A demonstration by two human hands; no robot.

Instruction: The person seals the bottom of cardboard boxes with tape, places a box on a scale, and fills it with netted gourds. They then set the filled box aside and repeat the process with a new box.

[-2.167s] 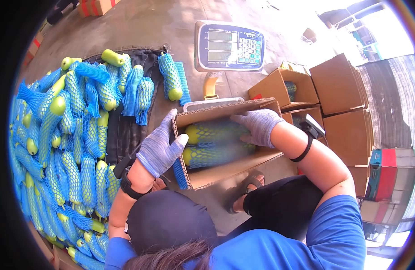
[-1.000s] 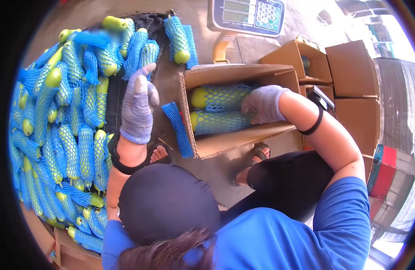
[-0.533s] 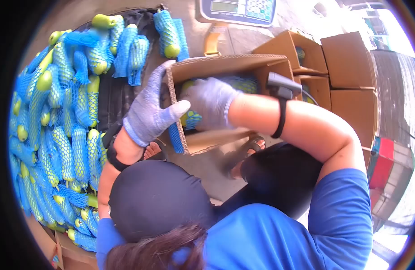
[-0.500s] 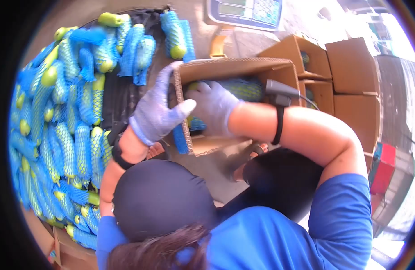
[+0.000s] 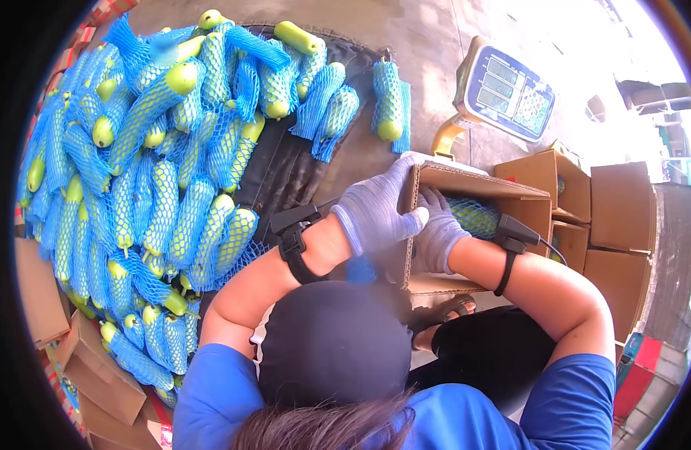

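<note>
My left hand (image 5: 377,208), in a pale glove, grips the left wall of an open cardboard box (image 5: 480,182), thumb over the edge and fingers along the outside. Inside the box, my right hand (image 5: 438,231) is gloved too and lies near that same wall, its fingers slightly apart and pointing away from me. Anything under its palm is hidden. Just right of it, a green gourd in blue netting (image 5: 473,216) lies in the box.
A large pile of netted gourds (image 5: 165,195) covers the left side. One netted gourd (image 5: 389,112) lies beyond the box. A digital scale display (image 5: 506,90) stands at the back. More cardboard boxes (image 5: 619,206) are at the right and lower left (image 5: 105,367).
The view has shifted left, so the box and both hands appear farther right. My right hand has moved closer to the box's left wall. My left hand stays at the wall.
</note>
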